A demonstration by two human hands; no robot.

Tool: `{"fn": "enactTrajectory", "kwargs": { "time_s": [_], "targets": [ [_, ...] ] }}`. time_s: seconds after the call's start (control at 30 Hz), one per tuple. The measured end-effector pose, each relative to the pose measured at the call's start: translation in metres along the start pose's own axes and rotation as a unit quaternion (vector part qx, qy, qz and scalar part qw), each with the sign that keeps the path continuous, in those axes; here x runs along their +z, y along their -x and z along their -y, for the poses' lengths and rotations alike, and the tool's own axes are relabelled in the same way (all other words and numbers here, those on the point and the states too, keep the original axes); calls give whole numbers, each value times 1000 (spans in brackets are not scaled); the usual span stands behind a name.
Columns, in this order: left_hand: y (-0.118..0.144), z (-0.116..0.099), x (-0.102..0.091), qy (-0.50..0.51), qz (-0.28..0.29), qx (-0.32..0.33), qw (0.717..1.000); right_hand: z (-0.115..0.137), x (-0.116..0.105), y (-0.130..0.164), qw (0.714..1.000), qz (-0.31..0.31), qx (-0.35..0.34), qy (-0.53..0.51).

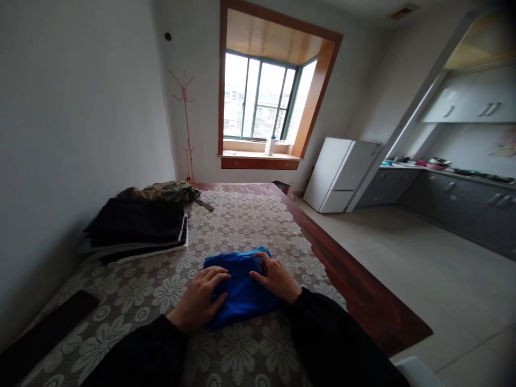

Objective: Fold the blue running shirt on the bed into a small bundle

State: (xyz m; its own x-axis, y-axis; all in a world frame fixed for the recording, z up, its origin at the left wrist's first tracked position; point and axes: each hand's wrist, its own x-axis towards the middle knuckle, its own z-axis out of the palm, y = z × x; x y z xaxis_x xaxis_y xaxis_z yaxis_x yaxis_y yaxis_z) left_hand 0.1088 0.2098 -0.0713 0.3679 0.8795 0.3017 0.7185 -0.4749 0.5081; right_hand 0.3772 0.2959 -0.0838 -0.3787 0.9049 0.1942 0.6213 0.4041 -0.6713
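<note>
A folded bright blue garment [241, 287] lies on a table covered with a white lace flower cloth [237, 223]. My left hand [200, 301] rests flat on the garment's left side, fingers spread. My right hand [274, 277] presses on its right side, fingertips near the top edge. Both arms wear black sleeves. Neither hand closes around the cloth.
A stack of folded dark and white clothes [137, 228] sits at the left, with an olive garment [169, 191] behind it. A long black object [44, 333] lies near left. The table's bare wooden edge [355, 285] runs on the right; beyond are a white fridge [338, 174] and kitchen counter [455, 199].
</note>
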Motion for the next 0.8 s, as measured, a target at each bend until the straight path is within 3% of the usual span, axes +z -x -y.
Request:
{"fn": "enactTrajectory", "kwargs": {
  "time_s": [0.2,0.6,0.7,0.8],
  "targets": [
    [2,5,3,-12,29,-3,999,-9,-10,-2,997,32,30,-56],
    [5,11,5,-54,81,22,995,-15,-12,1,995,-11,35,96],
    [5,10,3,-59,93,15,994,-12,-15,2,993,-39,-22,113],
    [5,11,4,-64,95,15,993,-9,-12,5,985,-16,-117,125]
  ]
}}
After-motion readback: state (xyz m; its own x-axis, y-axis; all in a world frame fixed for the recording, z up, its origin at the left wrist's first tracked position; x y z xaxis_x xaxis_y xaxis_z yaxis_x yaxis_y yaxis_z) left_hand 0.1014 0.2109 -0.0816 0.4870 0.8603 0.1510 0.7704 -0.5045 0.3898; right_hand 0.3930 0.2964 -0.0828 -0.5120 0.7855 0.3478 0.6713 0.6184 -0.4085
